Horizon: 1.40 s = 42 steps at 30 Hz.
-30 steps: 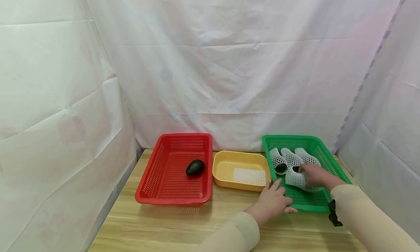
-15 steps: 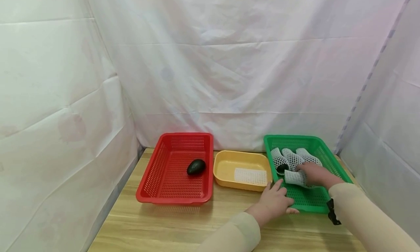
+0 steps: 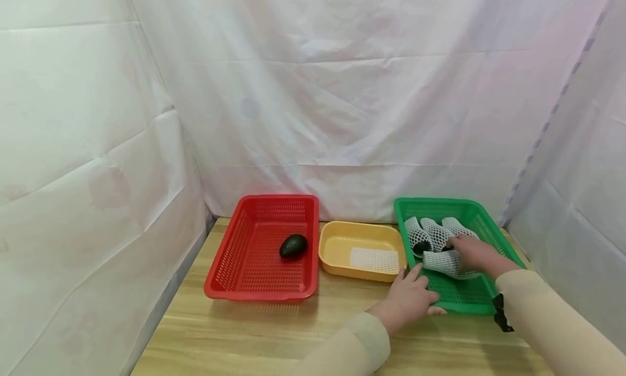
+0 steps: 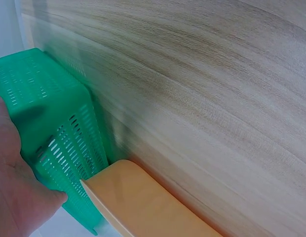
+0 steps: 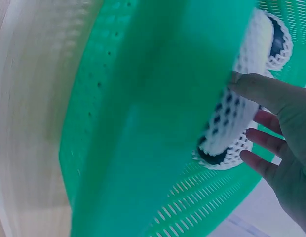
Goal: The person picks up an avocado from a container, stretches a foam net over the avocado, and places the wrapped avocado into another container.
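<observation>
At the right stands a green basket [image 3: 435, 201] with several dark avocados in white foam-net sleeves. My right hand [image 3: 471, 254] is over the nearest sleeved avocado [image 3: 442, 263], which lies crosswise in front of the others. In the right wrist view, the thumb [image 5: 249, 85] touches that sleeve while the fingers stay spread and fairly straight along its other side. Behind it, a left sleeved avocado [image 3: 417, 235] shows its dark end. My left hand [image 3: 411, 297] rests with spread fingers on the basket's near left rim; the left wrist view shows its thumb [image 4: 54, 198] by the slotted wall.
A yellow tray [image 3: 333, 270] holding a flat white net sleeve [image 3: 374, 259] stands just left of the green basket. Left of that, a red basket [image 3: 261, 296] holds one bare avocado [image 3: 293, 245]. White cloth hangs behind and at both sides of the wooden table [image 3: 244, 343].
The nearest sleeved avocado has settled crosswise in the green basket, its sleeve end turned left. My right hand has shifted slightly, its fingers rising a little. The left hand keeps its place.
</observation>
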{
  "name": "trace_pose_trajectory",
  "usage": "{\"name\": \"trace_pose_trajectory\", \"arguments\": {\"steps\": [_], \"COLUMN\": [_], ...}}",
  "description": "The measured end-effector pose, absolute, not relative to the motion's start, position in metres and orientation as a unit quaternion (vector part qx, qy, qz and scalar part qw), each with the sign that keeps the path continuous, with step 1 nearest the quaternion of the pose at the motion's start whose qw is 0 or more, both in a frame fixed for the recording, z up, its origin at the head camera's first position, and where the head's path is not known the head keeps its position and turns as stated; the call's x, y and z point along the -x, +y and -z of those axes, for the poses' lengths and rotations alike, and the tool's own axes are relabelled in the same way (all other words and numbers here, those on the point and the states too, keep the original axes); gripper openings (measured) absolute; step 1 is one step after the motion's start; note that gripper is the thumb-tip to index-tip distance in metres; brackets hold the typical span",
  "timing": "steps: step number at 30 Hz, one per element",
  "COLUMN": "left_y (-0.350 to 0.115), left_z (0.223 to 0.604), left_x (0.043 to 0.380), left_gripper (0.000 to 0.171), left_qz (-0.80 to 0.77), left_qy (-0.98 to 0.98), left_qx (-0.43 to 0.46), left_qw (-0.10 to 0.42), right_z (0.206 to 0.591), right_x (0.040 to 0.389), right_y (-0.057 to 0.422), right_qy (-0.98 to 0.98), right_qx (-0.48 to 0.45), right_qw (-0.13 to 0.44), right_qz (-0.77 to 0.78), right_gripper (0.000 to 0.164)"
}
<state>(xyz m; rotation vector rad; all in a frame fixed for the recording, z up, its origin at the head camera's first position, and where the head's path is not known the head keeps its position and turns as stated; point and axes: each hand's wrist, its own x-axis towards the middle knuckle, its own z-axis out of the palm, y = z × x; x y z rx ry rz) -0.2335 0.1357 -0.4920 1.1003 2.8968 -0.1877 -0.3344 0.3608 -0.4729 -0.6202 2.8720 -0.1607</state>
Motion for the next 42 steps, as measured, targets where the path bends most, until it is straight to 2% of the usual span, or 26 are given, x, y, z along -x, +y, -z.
{"name": "trace_pose_trajectory", "arguments": {"steps": [4,13,22,32,42], "left_y": [0.136,0.137,0.134,0.094,0.051], "left_z": [0.495,0.497,0.487,0.453,0.442], "left_x": [0.235,0.235,0.233,0.223,0.219], "left_gripper": [0.045,0.044,0.052,0.054,0.050], "left_qz": [0.064,0.073,0.040,-0.024,-0.035], "left_qy": [0.933,0.931,0.936,0.943,0.948], "left_qx": [-0.354,-0.358,-0.350,-0.332,-0.312], "left_qw": [0.018,0.004,0.015,-0.018,-0.047], "right_z": [0.461,0.444,0.431,0.426,0.427], "right_x": [0.332,0.320,0.295,0.273,0.256], "right_y": [0.359,0.354,0.349,0.334,0.312], "right_qy": [0.971,0.971,0.965,0.961,0.957], "right_qx": [0.211,0.220,0.245,0.269,0.277], "right_qw": [0.102,0.070,0.049,0.002,-0.057], "right_qz": [0.054,0.070,0.075,0.065,0.071], "right_gripper": [0.047,0.049,0.044,0.042,0.035]}}
